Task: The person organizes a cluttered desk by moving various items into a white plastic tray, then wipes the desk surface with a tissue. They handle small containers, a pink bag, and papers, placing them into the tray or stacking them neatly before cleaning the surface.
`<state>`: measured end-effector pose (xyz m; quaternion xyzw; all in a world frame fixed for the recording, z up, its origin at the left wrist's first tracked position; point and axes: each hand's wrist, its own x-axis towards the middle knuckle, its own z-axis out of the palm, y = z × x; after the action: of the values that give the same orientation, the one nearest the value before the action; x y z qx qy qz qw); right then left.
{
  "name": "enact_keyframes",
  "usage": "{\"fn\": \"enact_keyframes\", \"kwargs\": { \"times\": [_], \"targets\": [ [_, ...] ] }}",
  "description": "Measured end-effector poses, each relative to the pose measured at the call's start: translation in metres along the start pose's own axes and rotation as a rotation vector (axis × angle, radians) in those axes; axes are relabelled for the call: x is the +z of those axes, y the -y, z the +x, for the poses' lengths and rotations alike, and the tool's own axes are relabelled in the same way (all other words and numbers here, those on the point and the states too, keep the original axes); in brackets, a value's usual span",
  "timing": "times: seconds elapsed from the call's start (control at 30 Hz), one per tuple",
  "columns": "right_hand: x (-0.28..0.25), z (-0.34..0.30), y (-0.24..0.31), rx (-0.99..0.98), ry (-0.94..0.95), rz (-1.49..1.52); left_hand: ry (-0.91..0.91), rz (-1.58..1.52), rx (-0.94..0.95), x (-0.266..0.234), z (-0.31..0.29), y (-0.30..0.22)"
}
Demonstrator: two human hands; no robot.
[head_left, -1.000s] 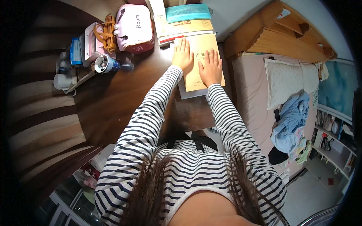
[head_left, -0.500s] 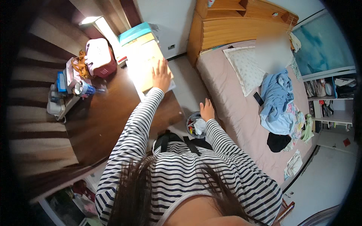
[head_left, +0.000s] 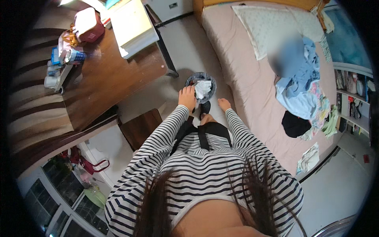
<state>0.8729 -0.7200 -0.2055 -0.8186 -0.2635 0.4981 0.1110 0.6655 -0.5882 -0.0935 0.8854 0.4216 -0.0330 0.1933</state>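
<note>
My left hand [head_left: 187, 97] hangs in front of me with its fingers stretched out, holding nothing that I can see. It is next to the near left rim of a round waste bin [head_left: 213, 84]. White crumpled paper [head_left: 203, 89] lies in the bin's mouth. On the other side, my right hand [head_left: 224, 104] is low near the bed's edge with its fingers curled in, and no object shows in it. A stack of books and papers [head_left: 133, 25] rests on the brown desk [head_left: 114, 73], away from both hands.
A bed [head_left: 241, 91] with blue clothes [head_left: 296, 89] and a black cloth [head_left: 295, 124] runs along the right. A wooden chair seat [head_left: 141, 128] stands left of my arm. Bottles, a pink-and-red box [head_left: 89, 25] and a lamp are on the desk.
My left hand has left the book stack and come down beside the bin. My right hand has curled its fingers. The view has shifted, with the desk now farther to the upper left.
</note>
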Motion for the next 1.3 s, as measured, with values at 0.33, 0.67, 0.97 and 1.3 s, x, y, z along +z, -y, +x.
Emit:
{"fn": "enact_keyframes", "kwargs": {
  "times": [0.33,0.67,0.97,1.3],
  "targets": [
    [0.184,0.198,-0.126,0.469,-0.084,0.507,0.450,-0.267,-0.512,0.217,0.021,0.065],
    [0.168,0.275,-0.084,0.123,-0.473,0.480,0.474,-0.501,-0.359,0.271,0.019,0.048],
    [0.058,0.321,0.130,-0.011,-0.295,0.563,0.107,-1.005,-0.636,0.162,0.109,0.033],
    [0.050,0.570,0.306,-0.072,-0.152,0.474,0.060,-1.004,-0.638,0.129,0.304,0.064]
  ]
}}
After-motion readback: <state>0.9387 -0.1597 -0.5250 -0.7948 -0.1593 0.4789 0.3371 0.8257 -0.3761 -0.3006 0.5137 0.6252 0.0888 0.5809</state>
